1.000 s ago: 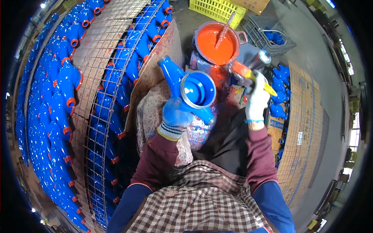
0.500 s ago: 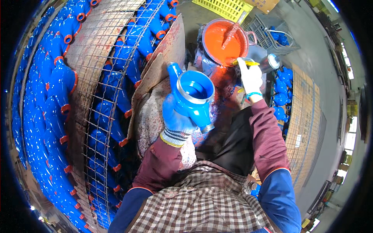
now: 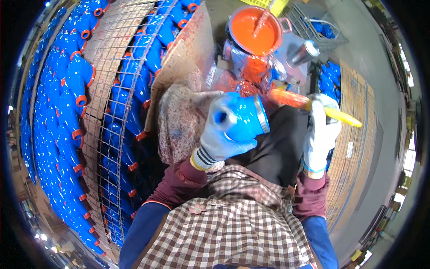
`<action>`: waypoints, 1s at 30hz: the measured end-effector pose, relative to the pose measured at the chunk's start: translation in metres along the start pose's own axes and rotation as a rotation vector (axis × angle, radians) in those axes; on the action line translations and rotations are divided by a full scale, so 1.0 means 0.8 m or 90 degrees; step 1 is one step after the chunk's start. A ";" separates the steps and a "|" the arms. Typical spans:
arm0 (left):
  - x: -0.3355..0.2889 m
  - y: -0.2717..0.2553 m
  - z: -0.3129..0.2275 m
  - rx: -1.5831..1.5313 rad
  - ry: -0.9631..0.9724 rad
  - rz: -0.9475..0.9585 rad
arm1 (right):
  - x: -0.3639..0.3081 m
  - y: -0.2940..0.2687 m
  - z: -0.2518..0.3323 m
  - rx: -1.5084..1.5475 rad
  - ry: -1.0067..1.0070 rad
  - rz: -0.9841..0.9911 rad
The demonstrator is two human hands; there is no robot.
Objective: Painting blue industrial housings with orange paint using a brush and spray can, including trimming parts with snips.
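Observation:
My left hand, in a white knit glove stained blue, is closed round a glossy blue metal pipe fitting. The fitting lies tilted, its bare metal threaded mouth facing right and one side port facing up at me. In my gloved right hand is a paintbrush with a yellow handle. Its blurred orange head points left at the fitting's mouth, a short gap apart from it. Beyond both hands stands a pot of orange paint with a paint-coated stick in it.
At left, wire mesh racks hold rows of blue fittings with orange rims. A cardboard sheet and a paint-spotted cloth stand between. Right of the pot are a silver can, a grey crate and a cardboard-lined mesh box.
My right hand has come back from the pot with the brush, toward me and to the right. My left hand has turned the fitting, so its mouth faces right instead of up.

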State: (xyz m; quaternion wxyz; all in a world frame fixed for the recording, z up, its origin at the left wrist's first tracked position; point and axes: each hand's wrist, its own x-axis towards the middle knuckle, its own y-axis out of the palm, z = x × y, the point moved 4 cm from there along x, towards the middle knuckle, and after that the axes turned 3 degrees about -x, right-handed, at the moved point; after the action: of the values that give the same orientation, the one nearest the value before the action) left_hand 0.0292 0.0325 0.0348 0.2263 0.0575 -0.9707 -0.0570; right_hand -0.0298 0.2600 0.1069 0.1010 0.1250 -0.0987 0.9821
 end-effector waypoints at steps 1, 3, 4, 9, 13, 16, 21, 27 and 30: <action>-0.003 0.005 -0.011 0.120 0.104 0.033 | -0.004 0.000 0.014 -0.067 -0.034 0.012; -0.011 0.018 -0.025 0.273 0.239 0.092 | -0.005 0.007 0.027 -0.104 -0.010 0.046; -0.013 0.024 -0.027 0.289 0.243 0.132 | -0.004 0.012 0.032 -0.133 -0.022 0.080; -0.025 0.040 -0.036 0.388 0.367 0.222 | -0.011 0.010 0.051 -0.152 -0.018 0.098; -0.027 0.041 -0.041 0.377 0.309 0.179 | -0.032 -0.007 0.067 -0.195 -0.030 0.072; -0.025 0.043 -0.044 0.337 0.222 0.098 | -0.054 -0.016 0.077 -0.112 -0.063 0.065; -0.027 0.041 -0.026 0.009 -0.085 -0.049 | -0.082 -0.021 0.099 -0.268 -0.376 0.162; -0.042 0.043 0.000 -0.527 -0.405 -0.156 | -0.088 -0.035 0.092 -0.250 -0.490 0.263; -0.041 0.046 -0.003 -0.724 -0.453 -0.118 | -0.081 -0.041 0.078 -0.159 -0.463 0.268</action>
State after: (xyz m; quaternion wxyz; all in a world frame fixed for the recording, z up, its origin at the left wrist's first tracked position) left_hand 0.0561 0.0731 0.0280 -0.1182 -0.0099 -0.7962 -0.5933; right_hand 0.0532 0.2662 0.1544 -0.1287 0.4268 -0.2693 0.8537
